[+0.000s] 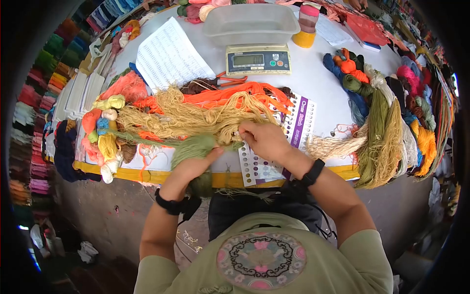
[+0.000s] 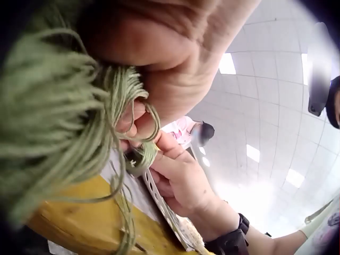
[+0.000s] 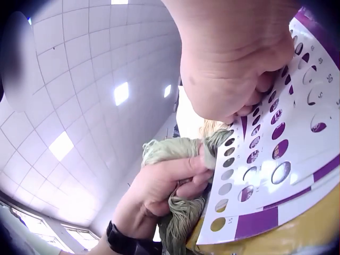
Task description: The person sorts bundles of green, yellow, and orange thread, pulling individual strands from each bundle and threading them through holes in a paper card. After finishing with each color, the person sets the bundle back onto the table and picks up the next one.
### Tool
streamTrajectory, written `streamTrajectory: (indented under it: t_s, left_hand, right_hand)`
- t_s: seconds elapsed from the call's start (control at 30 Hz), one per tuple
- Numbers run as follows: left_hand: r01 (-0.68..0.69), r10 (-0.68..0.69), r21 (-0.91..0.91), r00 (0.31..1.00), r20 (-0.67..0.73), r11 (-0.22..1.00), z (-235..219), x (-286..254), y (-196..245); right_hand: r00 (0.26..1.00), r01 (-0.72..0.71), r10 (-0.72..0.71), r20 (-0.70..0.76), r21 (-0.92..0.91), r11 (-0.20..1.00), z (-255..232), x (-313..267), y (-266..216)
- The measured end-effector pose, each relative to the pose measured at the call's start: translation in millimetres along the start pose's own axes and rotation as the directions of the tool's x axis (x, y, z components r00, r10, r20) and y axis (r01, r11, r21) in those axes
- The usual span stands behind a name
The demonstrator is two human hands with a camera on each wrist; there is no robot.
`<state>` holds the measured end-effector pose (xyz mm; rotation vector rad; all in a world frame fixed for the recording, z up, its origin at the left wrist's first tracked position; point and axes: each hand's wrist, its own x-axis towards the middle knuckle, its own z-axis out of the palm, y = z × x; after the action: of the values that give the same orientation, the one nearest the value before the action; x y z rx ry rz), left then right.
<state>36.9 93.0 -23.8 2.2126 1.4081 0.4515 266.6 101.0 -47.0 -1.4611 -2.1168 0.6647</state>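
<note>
Just inside the yellow edge [image 1: 223,181] of the white table [image 1: 325,105], the person's left hand [image 1: 193,165] has its fingers clamped round a green skein [image 1: 192,148], which bulges above them and hangs below. Close beside it, the right hand [image 1: 267,140] pinches strands of the same skein, thumb and fingers together at the margin of a white, purple-banded card [image 1: 300,120] punched with rows of holes. The card lies partly under the right hand and reaches away to its right.

Directly beyond the fingers a loose tan skein [image 1: 169,110] sprawls leftward, with bright orange thread [image 1: 252,90] behind it. Farther out stand a digital scale [image 1: 258,60] and, past that, a translucent tray [image 1: 252,29]; a container [image 1: 307,25] banded pink, brown and yellow is just to the tray's right. Beyond the left fingers, a sheet of printed paper [image 1: 174,56] leans across the heap. Left of the fingers sits a cluster of small skeins [image 1: 105,139]; well to their right, long skeins [image 1: 378,120] drape over the table's edge.

Out past the table on the left rise stacks of coloured thread [image 1: 39,142]. Below the fingers, on the person's side, a grey-brown floor [image 1: 117,215] shows. High above them spreads a pale tiled ceiling [image 2: 265,32] with bright square lights [image 3: 121,93]. Past the right hand, the left wrist view catches another person [image 2: 180,130] in pink.
</note>
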Motion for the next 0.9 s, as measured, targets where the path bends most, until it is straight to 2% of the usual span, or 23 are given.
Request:
streamTrajectory:
  t_s: [0.07, 0.1, 0.13, 0.17, 0.2, 0.23, 0.27, 0.33, 0.37, 0.43, 0.47, 0.5, 0.53, 0.57, 0.6, 0.63, 0.67, 0.7, 0.73, 0.77, 0.8, 0.87, 0.9]
  left_hand:
    - [0.034, -0.033, -0.116, 0.999, 0.010, 0.993, -17.4, -16.8, -10.4]
    - [-0.034, 0.035, 0.029, 0.999, -0.033, 0.999, -23.1, -25.2, -10.4]
    - [-0.031, 0.032, 0.030, 0.999, -0.028, 0.999, -24.6, -34.1, -13.9]
    - [0.141, -0.152, -0.188, 0.987, -0.044, 0.972, -26.0, -43.2, -17.1]
    - [0.294, -0.329, -0.396, 0.944, -0.023, 0.870, -28.1, -48.3, -19.8]
    - [0.509, -0.529, -0.609, 0.832, 0.166, 0.609, -30.6, -48.7, -21.8]
    - [0.505, -0.528, -0.610, 0.834, 0.161, 0.611, -32.7, -47.2, -16.9]
    - [0.219, -0.361, -0.623, 0.926, -0.109, 0.751, -39.4, -44.3, 0.5]
    - [0.212, -0.363, -0.622, 0.923, -0.125, 0.754, -45.8, -45.3, 14.9]
    - [-0.047, -0.107, -0.721, 0.980, -0.166, 0.691, -57.9, -52.1, 42.6]
    - [-0.052, -0.116, -0.715, 0.976, -0.184, 0.698, -57.2, -56.5, 43.7]
    - [0.035, -0.213, -0.891, 0.975, -0.070, 0.452, -55.0, -58.6, 41.9]
    - [0.109, -0.260, -0.980, 0.964, 0.063, 0.165, -54.3, -57.9, 40.2]
    - [0.116, -0.259, -0.982, 0.963, 0.074, 0.152, -54.3, -58.9, 40.3]
    - [0.106, -0.250, -0.980, 0.966, 0.062, 0.169, -55.3, -56.6, 47.9]
    - [0.066, -0.209, -0.989, 0.977, 0.036, 0.135, -53.2, -53.9, 59.6]
    - [0.028, -0.166, -0.995, 0.986, 0.012, 0.097, -51.3, -50.4, 70.5]
    - [-0.021, -0.107, -1.000, 0.994, -0.023, 0.019, -51.3, -46.2, 79.0]
    - [-0.019, -0.091, -1.000, 0.996, -0.021, 0.024, -49.7, -42.3, 86.2]
    - [-0.038, -0.067, -0.996, 0.997, -0.043, 0.076, -47.6, -38.1, 92.9]
    - [-0.059, -0.043, -0.990, 0.997, -0.065, 0.128, -45.4, -34.3, 98.6]
    - [-0.050, -0.042, -0.989, 0.998, -0.057, 0.139, -38.6, -30.3, 103.1]
    - [-0.036, -0.038, -0.989, 0.998, -0.042, 0.143, -37.6, -29.1, 106.1]
  right_hand:
    - [1.000, 0.017, -0.017, -0.025, -0.005, 1.000, 1.8, 1.0, 2.1]
    - [0.998, 0.036, -0.037, -0.048, -0.017, 0.999, 3.0, 1.1, 2.5]
    - [0.998, 0.034, -0.034, -0.046, -0.012, 0.999, 3.0, 1.8, 2.1]
    - [1.000, 0.004, -0.004, -0.015, -0.016, 1.000, 2.0, 2.4, 1.3]
    - [1.000, -0.024, 0.024, 0.013, -0.023, 0.999, 1.2, 2.3, 0.5]
    - [1.000, -0.021, 0.021, 0.011, -0.025, 0.999, 0.9, 2.1, 0.5]
    - [1.000, -0.016, 0.016, 0.006, -0.030, 0.999, 1.3, 1.4, 0.5]
    - [1.000, 0.007, -0.007, -0.003, -0.039, 0.999, 0.1, 1.0, 0.1]
    - [1.000, 0.027, -0.027, -0.009, -0.014, 1.000, -0.5, 0.0, 0.6]
    - [0.997, 0.063, -0.060, -0.041, 0.060, 0.996, 2.5, -3.8, 1.0]
    - [0.996, 0.084, -0.082, -0.039, 0.062, 0.995, 0.8, -7.0, -2.7]
    - [0.999, 0.028, -0.022, -0.048, 0.147, 0.989, -3.1, -9.5, -6.7]
    - [0.998, -0.026, 0.040, -0.058, 0.230, 0.973, -7.6, -11.0, -12.5]
    - [0.992, -0.029, 0.073, -0.098, 0.396, 0.918, -12.7, -13.9, -23.8]
    - [0.991, -0.012, 0.064, -0.116, 0.399, 0.917, -19.7, -16.9, -36.6]
    - [0.997, -0.046, 0.078, -0.023, 0.628, 0.777, -27.1, -21.5, -50.3]
    - [0.995, -0.096, 0.065, 0.072, 0.806, 0.583, -33.8, -26.2, -62.7]
    - [0.996, -0.086, 0.069, 0.056, 0.807, 0.584, -39.7, -30.7, -75.8]
    - [0.996, -0.091, 0.050, 0.076, 0.845, 0.528, -44.9, -34.5, -88.8]
    - [0.995, -0.097, 0.030, 0.094, 0.877, 0.470, -47.9, -37.3, -95.9]
    - [0.996, -0.086, 0.036, 0.079, 0.877, 0.473, -44.6, -37.8, -94.7]
    - [0.988, 0.153, -0.050, -0.147, 0.876, 0.458, -35.9, -36.6, -87.4]
    - [0.983, 0.182, -0.056, -0.175, 0.891, 0.416, -37.8, -38.6, -84.3]
